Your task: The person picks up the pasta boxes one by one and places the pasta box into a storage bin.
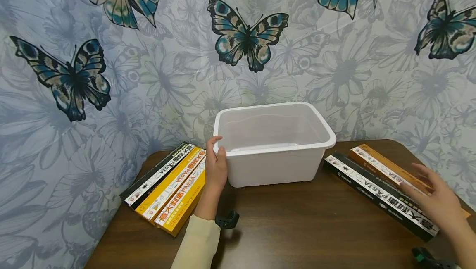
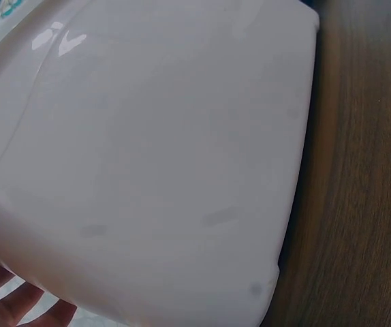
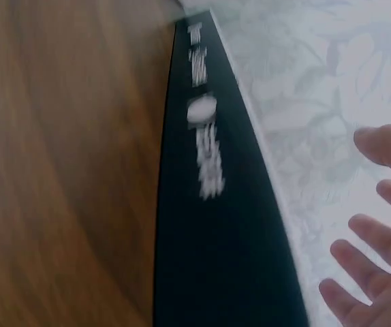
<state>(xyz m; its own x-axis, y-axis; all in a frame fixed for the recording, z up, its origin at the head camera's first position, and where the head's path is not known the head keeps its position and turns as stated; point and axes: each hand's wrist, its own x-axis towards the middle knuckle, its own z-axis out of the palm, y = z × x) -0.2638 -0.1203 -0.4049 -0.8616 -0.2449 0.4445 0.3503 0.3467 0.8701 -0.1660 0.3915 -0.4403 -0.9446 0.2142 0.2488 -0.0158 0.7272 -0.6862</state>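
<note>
My left hand (image 1: 216, 169) is gripping the left end of a white plastic bin (image 1: 273, 169), my thumb and curled fingers closing around its corner by the rim. The bin is standing upright on the brown wooden counter (image 1: 282, 227), close to the wall (image 1: 167, 74), its open top facing up. My right hand (image 1: 441, 202) is hovering about the right-hand boxes, its fingers spread and pinching nothing; I cannot tell whether a fingertip is touching the orange pasta box (image 1: 395, 165). That box is lying just beside a black pasta box (image 1: 381, 192), which is resting nearer to me, both slanting away to the right of the bin. On the left of the bin, three more long boxes are lying side by side: a dark box (image 1: 159, 173) on the outside, a yellow box (image 1: 170, 183) in the middle and a second yellow box (image 1: 183, 205) nearest my left forearm. Behind everything, the wall is showing large teal butterflies (image 1: 248, 35) over pale grey flowers.
</note>
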